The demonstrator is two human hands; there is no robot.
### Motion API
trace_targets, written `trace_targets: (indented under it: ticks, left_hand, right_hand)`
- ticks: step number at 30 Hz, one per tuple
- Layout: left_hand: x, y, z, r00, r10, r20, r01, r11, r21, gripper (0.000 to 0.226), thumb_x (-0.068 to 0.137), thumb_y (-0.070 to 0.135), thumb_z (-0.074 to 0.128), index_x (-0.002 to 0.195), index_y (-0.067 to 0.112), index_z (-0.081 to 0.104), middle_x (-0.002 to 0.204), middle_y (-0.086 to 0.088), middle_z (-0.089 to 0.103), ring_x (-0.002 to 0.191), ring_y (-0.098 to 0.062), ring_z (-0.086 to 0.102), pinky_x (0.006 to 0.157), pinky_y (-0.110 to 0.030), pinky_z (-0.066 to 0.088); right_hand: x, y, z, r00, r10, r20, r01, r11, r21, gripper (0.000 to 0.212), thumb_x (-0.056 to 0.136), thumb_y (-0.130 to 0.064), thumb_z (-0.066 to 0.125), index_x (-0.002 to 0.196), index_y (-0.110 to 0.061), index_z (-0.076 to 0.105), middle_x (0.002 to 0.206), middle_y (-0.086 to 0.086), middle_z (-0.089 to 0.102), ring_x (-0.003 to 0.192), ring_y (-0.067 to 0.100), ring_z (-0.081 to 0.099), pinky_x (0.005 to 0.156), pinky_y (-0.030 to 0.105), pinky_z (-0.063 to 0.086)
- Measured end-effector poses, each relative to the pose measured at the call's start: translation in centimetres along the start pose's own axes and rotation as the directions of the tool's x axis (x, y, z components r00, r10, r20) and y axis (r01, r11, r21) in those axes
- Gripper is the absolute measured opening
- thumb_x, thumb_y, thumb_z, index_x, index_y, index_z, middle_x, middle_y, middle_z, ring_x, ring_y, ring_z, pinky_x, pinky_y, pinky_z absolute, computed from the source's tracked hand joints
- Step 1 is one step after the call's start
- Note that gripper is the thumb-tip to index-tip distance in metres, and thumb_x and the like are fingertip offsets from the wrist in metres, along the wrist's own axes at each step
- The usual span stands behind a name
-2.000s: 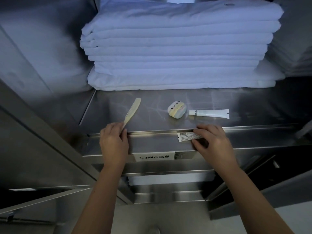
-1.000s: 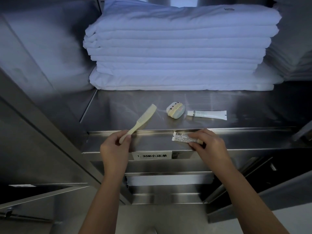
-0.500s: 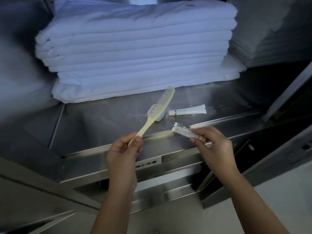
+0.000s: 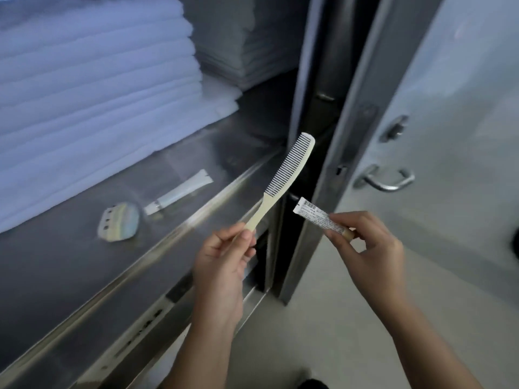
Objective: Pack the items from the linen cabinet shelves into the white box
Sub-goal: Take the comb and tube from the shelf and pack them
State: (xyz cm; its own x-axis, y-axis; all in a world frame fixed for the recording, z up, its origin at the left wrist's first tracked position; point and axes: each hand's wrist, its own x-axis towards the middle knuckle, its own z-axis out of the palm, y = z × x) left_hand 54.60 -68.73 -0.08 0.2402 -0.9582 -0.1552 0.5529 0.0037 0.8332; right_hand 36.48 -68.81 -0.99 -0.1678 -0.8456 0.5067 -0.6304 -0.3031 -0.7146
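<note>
My left hand (image 4: pixel 222 256) pinches the handle of a cream comb (image 4: pixel 283 178), which points up and to the right, clear of the shelf. My right hand (image 4: pixel 368 245) grips a small white tube (image 4: pixel 317 217) with a barcode label by its capped end. Both hands hover in front of the steel shelf (image 4: pixel 84 248). On the shelf lie a round cream packet (image 4: pixel 119 221) and a white tube with a cap (image 4: pixel 179 192). The white box is not in view.
A tall stack of folded white linen (image 4: pixel 92 88) fills the back of the shelf, with another folded pile (image 4: pixel 247 51) to its right. The cabinet's open steel door (image 4: pixel 438 108) with a lever handle (image 4: pixel 384 181) stands at right. Pale floor lies below.
Both hands lifted the comb and small tube off the shelf edge and carried them right, away from the shelf. My view has swung right toward the cabinet door.
</note>
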Motion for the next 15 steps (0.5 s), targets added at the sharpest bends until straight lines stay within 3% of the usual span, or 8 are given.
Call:
trace_targets:
  ticks: [4,11,15]
  left_hand:
    - [-1.5,-2.7,3.2,0.987,-0.110,0.120,0.106,0.994,0.037,0.012,0.074,-0.002,0.057,0.078,0.010,0.061,0.062,0.002,0.067,0.058,-0.005,0.061,0.057,-0.016,0.051]
    - [-7.0,-7.7,11.6,0.942,-0.177,0.286,0.149,0.982,0.117,0.015,0.081,-0.006,0.052,0.080,0.007,0.059,0.060,0.001,0.066,0.055,-0.004,0.059,0.055,-0.015,0.049]
    - [-12.2,-12.1,17.1,0.903,-0.258,0.345,0.209,0.963,0.172,0.018,0.081,-0.006,0.054,0.076,0.010,0.060,0.060,0.003,0.066,0.056,-0.004,0.059,0.055,-0.015,0.048]
  right_hand:
    - [-1.7,1.6,-4.8,0.992,0.066,-0.106,-0.070,0.997,-0.038,0.014,0.073,-0.011,0.069,0.087,-0.009,0.068,0.079,-0.002,0.062,0.069,0.000,0.053,0.067,0.005,0.037]
    - [-5.6,5.8,-15.2,0.949,0.145,-0.279,-0.174,0.981,-0.082,0.014,0.073,-0.014,0.066,0.087,-0.010,0.067,0.077,-0.004,0.060,0.069,0.001,0.052,0.068,0.006,0.038]
    - [-9.1,8.5,-23.3,0.912,0.193,-0.361,-0.249,0.961,-0.116,0.015,0.075,-0.005,0.071,0.088,-0.009,0.067,0.080,-0.002,0.061,0.069,0.002,0.052,0.069,0.005,0.037]
